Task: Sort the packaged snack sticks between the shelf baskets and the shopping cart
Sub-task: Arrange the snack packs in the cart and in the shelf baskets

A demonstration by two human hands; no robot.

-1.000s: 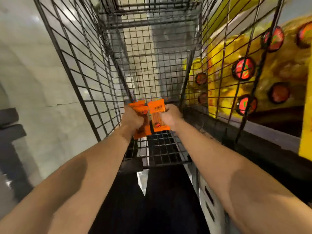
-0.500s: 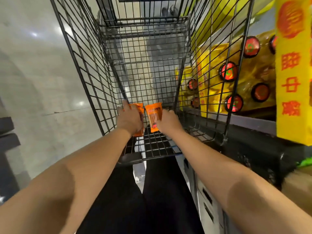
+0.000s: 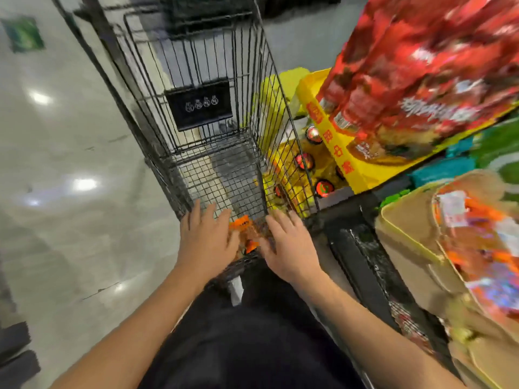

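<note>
Orange snack stick packets (image 3: 243,231) lie on the wire floor at the near end of the black shopping cart (image 3: 196,169). My left hand (image 3: 206,242) hovers just left of them with its fingers spread and straight. On the other side, my right hand (image 3: 290,248) is also spread, holding nothing. Both hands partly cover the packets. At the right edge a beige shelf basket (image 3: 412,237) holds several more orange and white packets (image 3: 483,248), blurred.
Store shelves run along the right: red snack bags (image 3: 415,66) on a yellow tray up high, yellow bags (image 3: 306,169) with red labels behind the cart's wire side. A black shelf ledge (image 3: 362,265) sits between cart and basket. Pale polished floor (image 3: 70,178) lies left.
Both hands gripped orange packets over the cart floor before; now the packets lie in the cart and both hands have let go, fingers spread. The view has lifted and swung right.
</note>
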